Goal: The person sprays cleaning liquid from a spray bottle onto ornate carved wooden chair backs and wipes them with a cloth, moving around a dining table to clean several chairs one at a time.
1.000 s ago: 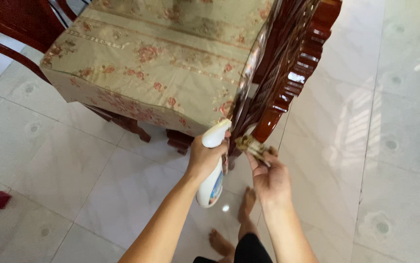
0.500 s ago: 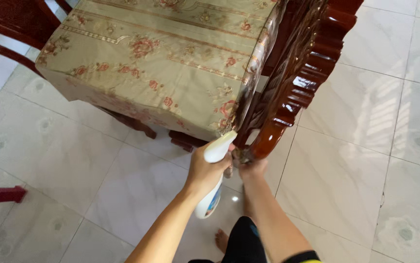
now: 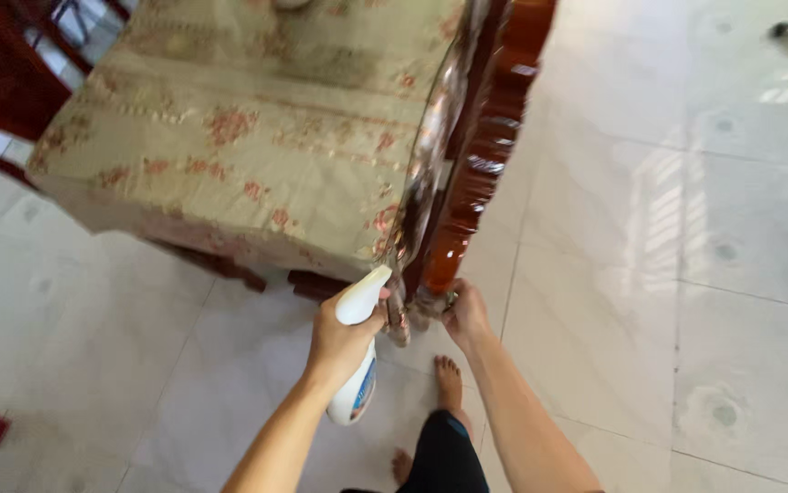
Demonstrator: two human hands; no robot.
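Both hands have dropped lower along the carved chair back: left hand clasps the spray bottle, right hand pinches something (hidden); best wipe steadily.

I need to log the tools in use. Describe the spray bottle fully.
The spray bottle is white plastic with a white trigger head and a blue patch low on its body. The left hand grips its neck, nozzle tilted up toward the carved wooden chair, body hanging down over the tiled floor. Its fill level cannot be seen.
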